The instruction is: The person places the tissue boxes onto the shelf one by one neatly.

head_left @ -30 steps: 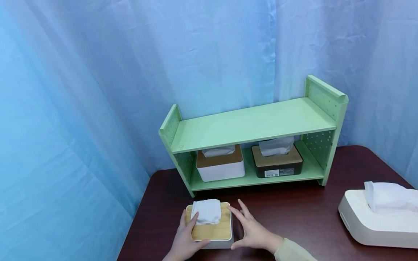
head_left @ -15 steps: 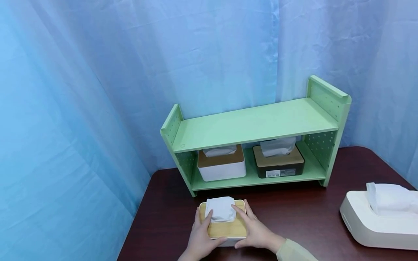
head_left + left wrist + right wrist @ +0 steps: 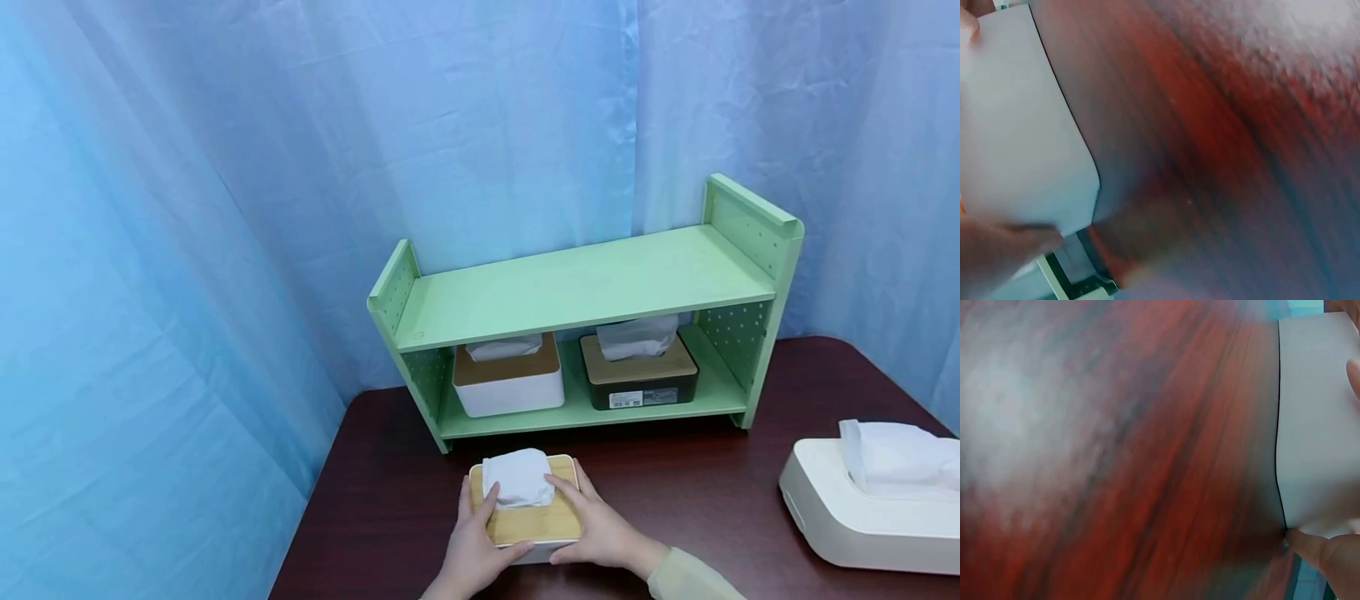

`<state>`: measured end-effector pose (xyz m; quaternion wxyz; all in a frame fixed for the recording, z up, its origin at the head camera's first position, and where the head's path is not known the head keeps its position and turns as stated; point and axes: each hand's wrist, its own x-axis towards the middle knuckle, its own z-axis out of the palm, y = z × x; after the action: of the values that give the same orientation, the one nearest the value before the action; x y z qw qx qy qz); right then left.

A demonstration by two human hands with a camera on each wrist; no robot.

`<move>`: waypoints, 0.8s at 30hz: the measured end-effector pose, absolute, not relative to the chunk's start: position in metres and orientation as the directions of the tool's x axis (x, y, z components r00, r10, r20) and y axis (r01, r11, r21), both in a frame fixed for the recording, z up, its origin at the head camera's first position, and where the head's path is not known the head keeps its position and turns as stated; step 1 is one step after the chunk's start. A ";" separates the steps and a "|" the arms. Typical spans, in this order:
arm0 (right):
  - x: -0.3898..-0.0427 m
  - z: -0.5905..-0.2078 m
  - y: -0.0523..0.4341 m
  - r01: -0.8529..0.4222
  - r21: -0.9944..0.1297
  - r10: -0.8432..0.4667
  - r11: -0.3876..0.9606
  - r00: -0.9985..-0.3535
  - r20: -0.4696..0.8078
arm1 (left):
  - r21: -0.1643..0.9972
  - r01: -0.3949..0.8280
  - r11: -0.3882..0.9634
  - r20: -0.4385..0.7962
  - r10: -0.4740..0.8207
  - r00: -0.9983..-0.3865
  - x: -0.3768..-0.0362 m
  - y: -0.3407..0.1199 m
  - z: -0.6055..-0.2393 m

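A white tissue box (image 3: 534, 525) with a light wooden lid and a folded white tissue (image 3: 519, 477) on top stands near the front of the table in the head view. My left hand (image 3: 472, 542) grips its left side, some fingers along the wall and a thumb at the near face. On the opposite side my right hand (image 3: 606, 531) holds it the same way, one finger lying over the lid. Both wrist views show the box's plain white wall (image 3: 1022, 119) with fingertips at its edges; the right wrist view has a fingertip (image 3: 1300, 540) at a lower corner.
Behind stands a green two-tier shelf (image 3: 592, 283). On its lower tier sit a white tissue box (image 3: 510, 396) with brown lid and a dark tissue box (image 3: 641, 390). A large cream tissue box (image 3: 855, 533) rests at the right. Blue curtains (image 3: 225, 208) surround the dark red table (image 3: 697, 492).
The tissue box has shifted to the right and slightly away from me, with my left hand moving along. My right hand has closed in from beside the box onto its right side.
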<state>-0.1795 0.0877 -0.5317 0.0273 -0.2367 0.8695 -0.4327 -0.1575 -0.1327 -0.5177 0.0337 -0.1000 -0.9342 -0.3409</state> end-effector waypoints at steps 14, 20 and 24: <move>-0.184 -0.539 0.104 -0.408 -0.742 -0.466 0.532 -0.873 0.146 | 0.746 0.193 0.638 0.026 0.262 -0.965 -0.167 -0.151 -0.519; -0.186 -0.537 0.110 -0.393 -0.749 -0.484 0.534 -0.868 0.111 | 0.757 0.199 0.622 0.009 0.295 -0.956 -0.170 -0.156 -0.519; -0.187 -0.534 0.112 -0.377 -0.762 -0.488 0.526 -0.868 0.092 | 0.761 0.209 0.614 0.015 0.306 -0.952 -0.170 -0.158 -0.520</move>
<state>-0.1875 0.1119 -0.5342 0.0664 -0.2484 0.8711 -0.4185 -0.1704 -0.1578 -0.5203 -0.0583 -0.1438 -0.8963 -0.4153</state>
